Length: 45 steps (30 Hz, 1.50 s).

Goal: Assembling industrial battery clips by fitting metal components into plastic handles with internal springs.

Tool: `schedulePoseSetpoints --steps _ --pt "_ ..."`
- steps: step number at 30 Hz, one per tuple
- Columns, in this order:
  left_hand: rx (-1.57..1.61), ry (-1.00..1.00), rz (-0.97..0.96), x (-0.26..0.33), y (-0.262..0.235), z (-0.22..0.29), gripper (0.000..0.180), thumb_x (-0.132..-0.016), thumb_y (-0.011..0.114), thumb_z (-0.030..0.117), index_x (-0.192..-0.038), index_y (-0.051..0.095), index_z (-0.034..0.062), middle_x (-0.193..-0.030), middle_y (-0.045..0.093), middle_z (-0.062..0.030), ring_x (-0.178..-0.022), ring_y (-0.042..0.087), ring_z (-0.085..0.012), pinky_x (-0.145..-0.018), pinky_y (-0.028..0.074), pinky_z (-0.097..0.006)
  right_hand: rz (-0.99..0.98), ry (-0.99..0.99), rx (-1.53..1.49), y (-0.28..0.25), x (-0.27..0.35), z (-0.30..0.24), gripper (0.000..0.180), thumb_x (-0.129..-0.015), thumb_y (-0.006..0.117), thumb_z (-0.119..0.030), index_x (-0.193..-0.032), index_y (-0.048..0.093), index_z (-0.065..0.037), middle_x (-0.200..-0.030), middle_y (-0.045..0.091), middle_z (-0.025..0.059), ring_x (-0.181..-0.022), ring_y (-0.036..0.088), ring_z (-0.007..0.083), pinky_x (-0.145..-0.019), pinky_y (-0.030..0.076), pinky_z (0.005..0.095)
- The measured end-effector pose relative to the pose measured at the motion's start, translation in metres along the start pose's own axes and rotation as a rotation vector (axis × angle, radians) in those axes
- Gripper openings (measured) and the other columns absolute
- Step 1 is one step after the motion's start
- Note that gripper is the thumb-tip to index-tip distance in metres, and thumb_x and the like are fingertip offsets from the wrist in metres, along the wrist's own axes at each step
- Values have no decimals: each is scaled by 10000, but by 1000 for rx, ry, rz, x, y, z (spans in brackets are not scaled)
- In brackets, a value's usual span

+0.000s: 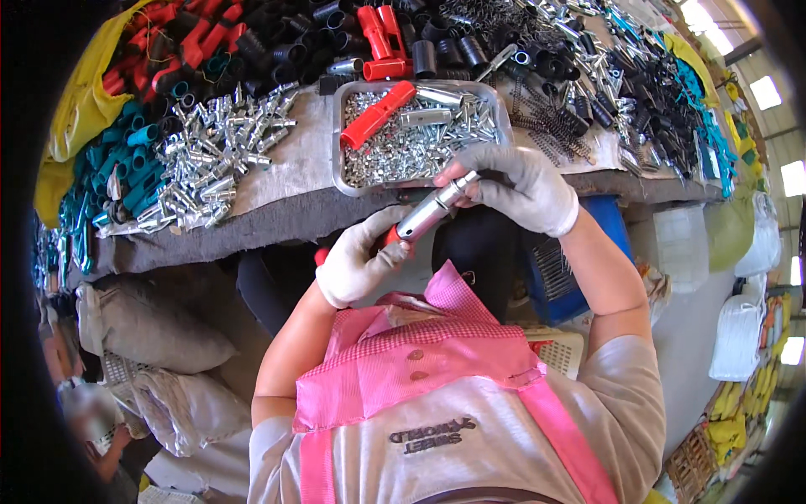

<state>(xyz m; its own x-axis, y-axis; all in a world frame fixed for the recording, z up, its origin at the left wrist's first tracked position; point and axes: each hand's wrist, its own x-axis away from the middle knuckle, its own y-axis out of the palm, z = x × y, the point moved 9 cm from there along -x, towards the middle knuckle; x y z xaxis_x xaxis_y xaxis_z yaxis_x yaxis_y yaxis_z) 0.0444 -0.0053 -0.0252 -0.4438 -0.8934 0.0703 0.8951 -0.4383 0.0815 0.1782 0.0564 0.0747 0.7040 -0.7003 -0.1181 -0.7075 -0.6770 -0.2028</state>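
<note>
In front of my chest, over the bench's near edge, a silver metal tube (425,218) with a narrower stepped end slants up to the right. My left hand (359,259), in a white glove, is closed around its lower end, where a red part shows between the fingers. My right hand (522,186), gloved too, has its fingers closed about the narrow upper end. Just beyond my hands stands a metal tray (337,160) heaped with small silver pieces (382,160). A red plastic handle (378,115) lies across that heap.
Silver metal fittings (220,147), teal sleeves (138,168) and red handles (197,42) pile up on the left. Black sleeves (424,59) lie behind the tray, springs (550,122) to its right. A blue crate (604,227) stands below the bench; a person (96,424) is at lower left.
</note>
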Motion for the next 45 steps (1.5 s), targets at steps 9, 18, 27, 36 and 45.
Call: schedulePoseSetpoints --steps 9,18,27,36,45 --pt "287 -74 193 15 -14 -20 307 -909 533 117 -1198 518 16 -784 567 -9 -624 501 -68 -569 402 -213 669 33 1098 -162 -36 49 234 -889 524 -242 -1029 604 -72 -940 655 124 -825 647 268 -751 521 383" --pt "460 -5 214 17 -15 -18 239 -949 485 186 -1106 520 11 -790 555 -48 -627 498 -103 -594 410 -236 361 546 1770 -210 -115 111 229 -864 474 -115 -941 681 -52 -1052 626 160 -940 646 283 -748 546 385" --pt "439 -51 231 31 -17 -23 405 -913 508 254 -1197 486 -34 -774 534 -74 -640 500 -131 -588 402 -252 777 147 1165 -216 -44 47 489 -670 713 -264 -1109 545 -129 -1170 521 172 -1004 576 360 -914 452 403" --pt "327 -35 85 30 -3 -12 246 -904 549 147 -1101 548 0 -773 574 -15 -627 500 -64 -579 414 -216 -25 -90 260 -18 -14 -40 449 -783 689 -94 -1181 504 -4 -1133 577 129 -1094 541 227 -965 419 361" --pt "124 -39 67 51 0 5 182 -873 573 99 -1026 577 2 -762 549 14 -704 491 -59 -664 427 -224 -422 -275 536 68 -2 -49 417 -722 686 19 -1122 632 -90 -1188 600 113 -1057 597 296 -887 486 353"
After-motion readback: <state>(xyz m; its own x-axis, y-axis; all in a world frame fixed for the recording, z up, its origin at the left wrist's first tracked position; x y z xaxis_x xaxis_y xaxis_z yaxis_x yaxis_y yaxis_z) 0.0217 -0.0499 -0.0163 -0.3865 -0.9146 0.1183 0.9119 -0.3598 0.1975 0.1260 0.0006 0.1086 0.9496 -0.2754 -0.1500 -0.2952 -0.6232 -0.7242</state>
